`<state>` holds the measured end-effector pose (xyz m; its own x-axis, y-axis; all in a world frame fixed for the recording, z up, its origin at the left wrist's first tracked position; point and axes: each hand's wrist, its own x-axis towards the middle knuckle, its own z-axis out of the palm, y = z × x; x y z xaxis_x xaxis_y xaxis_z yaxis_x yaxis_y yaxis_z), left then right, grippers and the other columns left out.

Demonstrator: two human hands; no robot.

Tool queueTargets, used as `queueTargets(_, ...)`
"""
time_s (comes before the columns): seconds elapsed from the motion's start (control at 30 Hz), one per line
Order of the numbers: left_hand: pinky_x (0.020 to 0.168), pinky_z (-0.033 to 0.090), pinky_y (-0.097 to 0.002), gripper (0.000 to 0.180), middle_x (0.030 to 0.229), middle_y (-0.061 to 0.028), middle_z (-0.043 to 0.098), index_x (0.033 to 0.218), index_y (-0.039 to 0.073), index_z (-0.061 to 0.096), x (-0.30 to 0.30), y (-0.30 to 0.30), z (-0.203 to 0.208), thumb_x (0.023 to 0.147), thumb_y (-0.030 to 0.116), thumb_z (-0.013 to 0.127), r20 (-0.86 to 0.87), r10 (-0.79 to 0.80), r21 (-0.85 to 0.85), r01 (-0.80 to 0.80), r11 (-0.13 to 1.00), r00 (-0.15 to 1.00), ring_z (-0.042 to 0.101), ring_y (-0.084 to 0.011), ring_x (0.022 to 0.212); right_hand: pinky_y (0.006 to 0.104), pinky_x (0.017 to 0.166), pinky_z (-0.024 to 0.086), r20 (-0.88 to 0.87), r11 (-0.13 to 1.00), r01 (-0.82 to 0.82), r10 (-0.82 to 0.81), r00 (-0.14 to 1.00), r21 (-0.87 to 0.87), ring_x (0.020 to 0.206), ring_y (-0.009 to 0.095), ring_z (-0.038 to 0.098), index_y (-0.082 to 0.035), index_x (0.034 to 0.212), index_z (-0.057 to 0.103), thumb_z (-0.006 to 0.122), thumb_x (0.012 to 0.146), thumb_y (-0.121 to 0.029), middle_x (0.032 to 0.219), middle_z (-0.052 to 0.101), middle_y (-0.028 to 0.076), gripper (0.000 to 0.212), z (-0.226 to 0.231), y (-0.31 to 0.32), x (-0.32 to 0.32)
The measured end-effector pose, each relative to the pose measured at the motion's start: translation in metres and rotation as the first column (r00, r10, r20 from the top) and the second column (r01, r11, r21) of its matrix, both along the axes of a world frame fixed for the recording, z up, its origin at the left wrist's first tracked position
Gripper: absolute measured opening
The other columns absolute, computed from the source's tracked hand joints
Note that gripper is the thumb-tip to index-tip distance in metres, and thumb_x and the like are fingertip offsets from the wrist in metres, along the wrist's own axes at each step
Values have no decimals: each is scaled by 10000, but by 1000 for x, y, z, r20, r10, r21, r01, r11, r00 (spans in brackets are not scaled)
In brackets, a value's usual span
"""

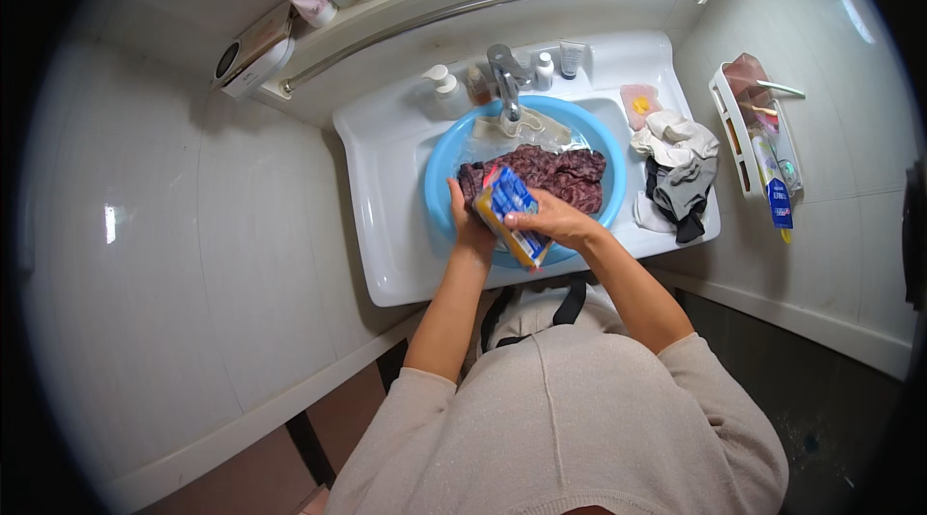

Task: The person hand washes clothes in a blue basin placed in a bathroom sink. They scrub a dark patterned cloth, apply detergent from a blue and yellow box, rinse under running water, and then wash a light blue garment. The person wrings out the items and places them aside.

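Both my hands hold a blue and yellow wrapped block, which looks like a packaged bar of laundry soap (pixel 510 208), tilted over the front of a light blue basin (pixel 437 167). My right hand (pixel 560 219) grips its right side, thumb across the front. At its left edge, my left hand (pixel 471 228) is closed with the thumb raised; its other fingers are mostly hidden behind the pack. A dark maroon patterned garment (pixel 570 177) lies bunched in the basin just beyond my hands. Behind it, a pale cream cloth (pixel 517 126) sits in water under the tap.
The basin stands in a white sink (pixel 386 254) with a chrome tap (pixel 504 76). A pump bottle (pixel 442 85) and small bottles line its back. White, grey and black clothes (pixel 684 163) pile on the right ledge beside a pink soap dish (pixel 638 102). A wall caddy (pixel 736 134) hangs farther right.
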<state>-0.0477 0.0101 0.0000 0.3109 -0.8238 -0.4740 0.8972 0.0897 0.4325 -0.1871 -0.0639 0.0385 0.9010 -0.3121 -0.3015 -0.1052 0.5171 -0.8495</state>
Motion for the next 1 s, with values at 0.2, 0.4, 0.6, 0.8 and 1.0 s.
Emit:
queueTargets(0.2, 1007, 373, -451, 536, 1252, -160, 518, 1280, 12, 444, 22, 16, -8, 953, 410, 297, -84, 13, -124, -23, 992, 996, 500, -317, 1152, 257, 699, 505, -78, 991, -90, 98, 992, 102, 791, 112, 597, -15, 1110, 544, 747, 746, -333, 946, 622, 47, 524, -4, -19, -20)
queueTargets(0.4, 1050, 310, -471, 640, 1361, -157, 409, 1359, 24, 328, 7, 11, 4, 949, 506, 231, -113, -114, -198, 90, 976, 987, 415, -331, 1235, 365, 614, 501, -61, 395, 172, -513, 856, -903, 705, 281, 643, -53, 1111, 515, 703, 764, -312, 790, 640, 167, 473, 6, -40, 38)
queueTargets(0.6, 883, 469, -446, 760, 1115, -135, 581, 1323, 105, 397, 31, 31, -23, 859, 690, 253, 78, -31, 39, 28, 999, 996, 579, -296, 1001, 397, 640, 496, -36, 315, -31, -10, 999, -949, 782, 341, 625, -102, 1182, 467, 699, 739, -320, 847, 639, 159, 545, 7, 31, 41)
queueTargets(0.8, 1065, 251, -490, 826, 1387, -117, 375, 1388, 107, 307, 19, 17, -19, 844, 717, 185, -248, -35, -92, 13, 996, 968, 350, -321, 1275, 415, 608, 482, -21, 65, 0, -320, 947, -998, 758, 334, 613, -75, 1139, 470, 699, 723, -242, 831, 627, 145, 504, -11, -21, 71)
queueTargets(1.0, 976, 392, -465, 811, 1219, -120, 514, 1284, 95, 428, 28, 43, -39, 822, 736, 249, -17, 71, 35, -71, 997, 997, 492, -294, 1138, 416, 619, 488, -85, 291, -47, -120, 989, -955, 762, 345, 623, -126, 1237, 440, 710, 725, -278, 867, 639, 156, 599, -16, 22, 56)
